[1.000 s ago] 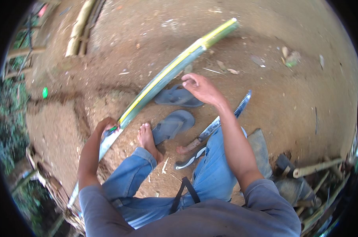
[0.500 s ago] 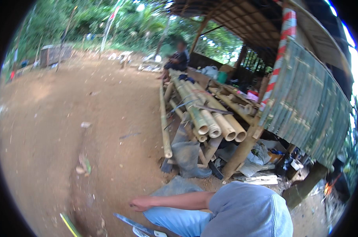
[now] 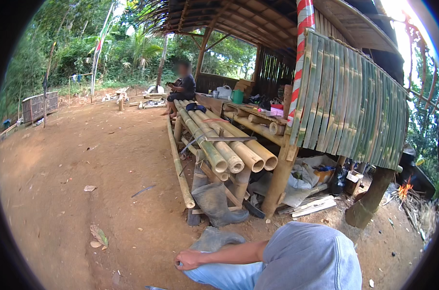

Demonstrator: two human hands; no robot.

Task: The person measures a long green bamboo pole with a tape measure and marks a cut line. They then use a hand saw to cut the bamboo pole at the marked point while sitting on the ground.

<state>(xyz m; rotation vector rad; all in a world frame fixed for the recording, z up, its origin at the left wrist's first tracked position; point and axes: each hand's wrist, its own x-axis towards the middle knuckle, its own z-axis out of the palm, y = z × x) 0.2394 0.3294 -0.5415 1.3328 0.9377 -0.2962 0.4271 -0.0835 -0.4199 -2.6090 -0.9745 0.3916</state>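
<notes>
One right hand [image 3: 189,259] rests on a denim knee [image 3: 219,274], fingers curled, whether clamped I cannot tell; at two o'clock, a grey boot [image 3: 216,239] lies, seemingly light, pliable, best gripped by its shaft.

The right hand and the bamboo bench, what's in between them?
Grey boots are between the right hand and the bamboo bench, in the head view.

This is a rural yard [image 3: 59,193]; dirt ground [image 3: 118,159], bamboo hut [image 3: 350,96], fire [image 3: 405,189].
</notes>
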